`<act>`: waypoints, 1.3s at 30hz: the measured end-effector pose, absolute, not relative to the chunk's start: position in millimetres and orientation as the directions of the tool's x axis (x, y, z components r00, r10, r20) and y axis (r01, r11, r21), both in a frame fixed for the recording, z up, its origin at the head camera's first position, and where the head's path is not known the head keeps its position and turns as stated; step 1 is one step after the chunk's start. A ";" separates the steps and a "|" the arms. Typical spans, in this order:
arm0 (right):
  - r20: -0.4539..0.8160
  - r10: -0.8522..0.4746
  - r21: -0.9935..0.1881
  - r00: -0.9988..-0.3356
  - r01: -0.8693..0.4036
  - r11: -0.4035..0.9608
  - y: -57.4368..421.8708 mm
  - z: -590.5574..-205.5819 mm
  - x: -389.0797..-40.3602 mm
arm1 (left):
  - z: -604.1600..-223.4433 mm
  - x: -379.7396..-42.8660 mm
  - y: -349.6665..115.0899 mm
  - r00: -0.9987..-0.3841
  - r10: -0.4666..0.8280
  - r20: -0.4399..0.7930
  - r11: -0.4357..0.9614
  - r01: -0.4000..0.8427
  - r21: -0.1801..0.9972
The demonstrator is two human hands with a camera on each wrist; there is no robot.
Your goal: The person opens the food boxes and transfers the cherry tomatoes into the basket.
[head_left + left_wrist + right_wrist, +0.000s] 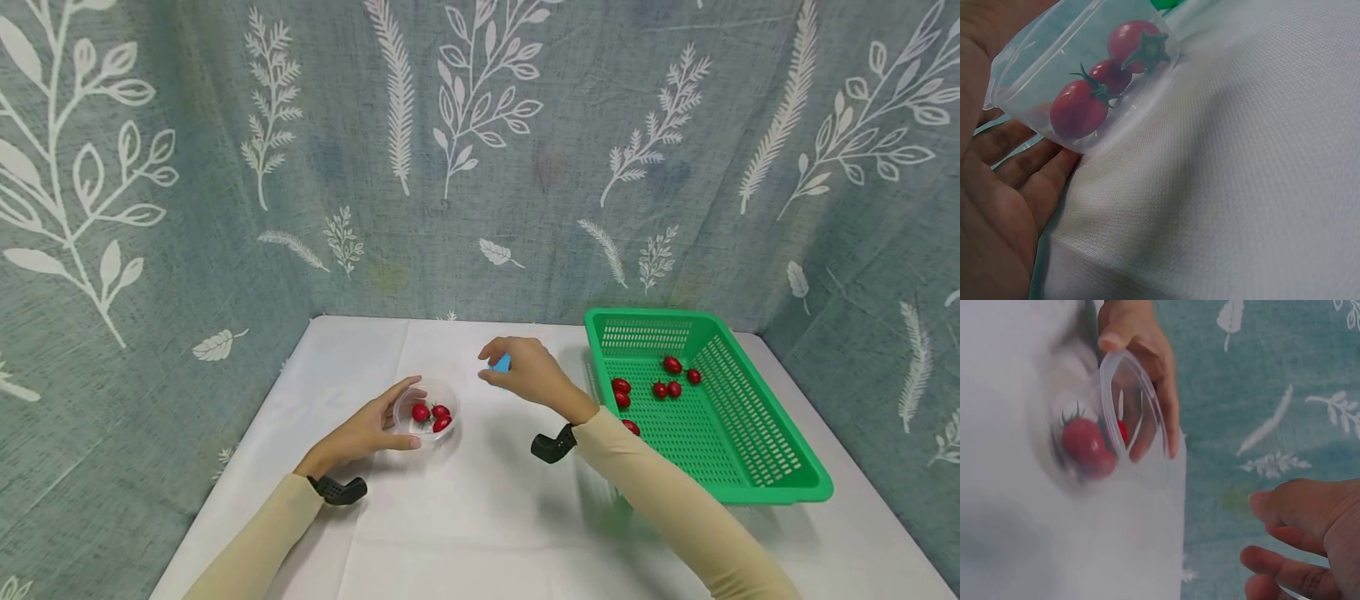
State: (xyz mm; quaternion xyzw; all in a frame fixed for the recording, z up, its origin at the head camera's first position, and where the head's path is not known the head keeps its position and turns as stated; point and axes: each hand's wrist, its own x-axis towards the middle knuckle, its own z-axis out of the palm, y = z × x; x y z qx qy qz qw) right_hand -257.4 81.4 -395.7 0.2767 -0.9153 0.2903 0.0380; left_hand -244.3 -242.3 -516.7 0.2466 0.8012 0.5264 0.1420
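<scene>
My left hand (pixel 372 429) holds a clear plastic tub (pixel 427 440) by its side, thumb at the near side and fingers round the far side. Inside lie cherry tomatoes (pixel 1079 110), red with green stalks. In the right wrist view the tub's open rim (pixel 1107 400) faces the right hand, with the left thumb at the rim. My right hand (pixel 528 372) hovers to the right of the tub, fingers loosely bent and thumb apart from them. A small blue patch (pixel 501 363) shows between its thumb and fingers in the head view; the right wrist view shows nothing gripped there.
A green plastic basket (pixel 780 425) with slotted walls stands on the right of the table, under and beyond the right forearm. Several more cherry tomatoes (pixel 672 365) lie in it. White cloth (pixel 465 533) covers the table, and a patterned grey-green curtain (pixel 450 250) hangs behind.
</scene>
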 end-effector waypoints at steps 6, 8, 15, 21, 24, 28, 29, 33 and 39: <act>0.249 -0.530 -0.486 -0.811 -0.578 0.656 57.8 -398.6 -252.4 | -518.0 -244.1 -243.3 -0.839 0.543 0.021 0.314 0.226 0.922; 0.244 -0.543 -0.484 -0.803 -0.587 0.649 51.3 -400.3 -250.7 | -518.4 -244.4 -243.2 -0.838 0.546 0.022 0.316 0.230 0.920; 0.220 -0.577 -0.489 -0.786 -0.601 0.632 33.6 -410.9 -245.6 | -516.6 -243.3 -243.6 -0.839 0.544 0.016 0.332 0.233 0.914; 0.199 -0.589 -0.494 -0.783 -0.599 0.630 23.8 -425.9 -246.9 | -515.0 -242.5 -243.4 -0.840 0.543 0.012 0.332 0.228 0.915; 0.182 -0.597 -0.517 -0.782 -0.592 0.618 20.2 -433.0 -246.8 | -515.6 -242.1 -243.5 -0.836 0.549 0.019 0.325 0.234 0.916; 0.137 -0.605 -0.534 -0.784 -0.573 0.622 16.0 -440.7 -245.8 | -516.1 -241.4 -243.2 -0.831 0.556 0.026 0.309 0.236 0.921; 0.121 -0.606 -0.538 -0.786 -0.565 0.626 14.9 -442.5 -245.7 | -516.5 -241.3 -242.9 -0.830 0.556 0.027 0.307 0.235 0.922; 0.073 -0.606 -0.534 -0.792 -0.544 0.647 11.8 -447.5 -246.3 | -517.3 -241.4 -242.1 -0.831 0.556 0.025 0.302 0.230 0.925; 0.017 -0.631 -0.513 -0.776 -0.548 0.660 9.6 -446.4 -247.9 | -516.0 -241.8 -242.3 -0.830 0.558 0.023 0.294 0.223 0.929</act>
